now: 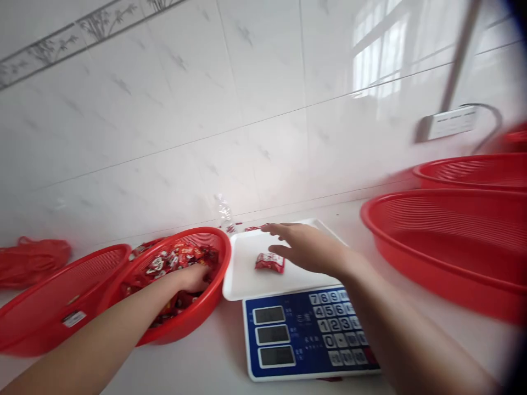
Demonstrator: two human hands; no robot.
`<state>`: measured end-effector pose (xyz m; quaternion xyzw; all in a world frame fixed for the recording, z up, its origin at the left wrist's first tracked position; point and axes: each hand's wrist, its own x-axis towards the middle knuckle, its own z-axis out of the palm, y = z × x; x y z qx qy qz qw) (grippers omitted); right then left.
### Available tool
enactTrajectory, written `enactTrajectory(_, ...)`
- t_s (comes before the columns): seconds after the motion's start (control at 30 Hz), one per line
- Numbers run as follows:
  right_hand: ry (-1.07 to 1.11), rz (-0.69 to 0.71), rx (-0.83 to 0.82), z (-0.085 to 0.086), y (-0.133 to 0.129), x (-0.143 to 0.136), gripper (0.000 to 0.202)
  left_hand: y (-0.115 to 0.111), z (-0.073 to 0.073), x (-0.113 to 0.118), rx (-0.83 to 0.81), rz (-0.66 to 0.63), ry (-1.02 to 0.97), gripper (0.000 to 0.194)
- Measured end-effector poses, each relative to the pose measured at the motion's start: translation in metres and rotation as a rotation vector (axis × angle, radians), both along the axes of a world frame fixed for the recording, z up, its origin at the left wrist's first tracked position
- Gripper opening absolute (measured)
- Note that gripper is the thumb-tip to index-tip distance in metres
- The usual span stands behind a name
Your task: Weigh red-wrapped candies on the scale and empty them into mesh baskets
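My left hand [195,277] reaches into a red plastic basket [224,258] full of small red-wrapped packets [175,257]. Its fingers are sunk among the packets and hidden. Over the white weighing pan [242,274] of a digital scale [304,334], my right hand [307,247] hovers open, fingers stretched out to the left. One red-and-white packet [270,262] lies on the pan just below and left of that hand. The right forearm covers part of the scale's number keys.
Another red basket [24,307] stands at the left, near a red plastic bag [35,258]. At the right are more red baskets [436,263]. A clear bottle [224,211] stands by the tiled wall behind the pan. A power strip [450,123] is on the wall.
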<state>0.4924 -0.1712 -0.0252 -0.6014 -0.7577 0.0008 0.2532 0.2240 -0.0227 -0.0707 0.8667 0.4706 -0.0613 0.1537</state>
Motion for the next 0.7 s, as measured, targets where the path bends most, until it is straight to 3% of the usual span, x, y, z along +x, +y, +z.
enactTrajectory(0.07, -0.001, 0.022, -0.04, 0.004, -0.004, 0.0, 0.042, 0.002, 0.0, -0.002, 0.013, -0.055, 0.035, 0.024)
enactTrajectory(0.2, -0.027, 0.033, -0.135, 0.011, -0.009, -0.001, 0.045, 0.018, -0.004, -0.01, 0.037, -0.098, -0.106, 0.026)
enactTrajectory(0.33, -0.023, 0.03, -0.195, 0.016, -0.011, -0.001, 0.048, 0.03, 0.001, -0.013, 0.137, -0.064, -0.216, 0.017)
enactTrajectory(0.5, -0.001, 0.046, -0.178, 0.015, -0.01, 0.001, 0.049, 0.024, 0.034, 0.001, 0.075, 0.129, -0.418, 0.016)
enactTrajectory(0.6, 0.015, 0.032, -0.149, 0.011, -0.008, 0.006, 0.048, 0.008, 0.06, 0.021, 0.17, 0.147, -0.578, 0.022)
enactTrajectory(0.7, 0.031, 0.01, -0.104, 0.008, -0.006, 0.01, 0.047, -0.009, 0.073, 0.046, 0.166, 0.118, -0.693, 0.026)
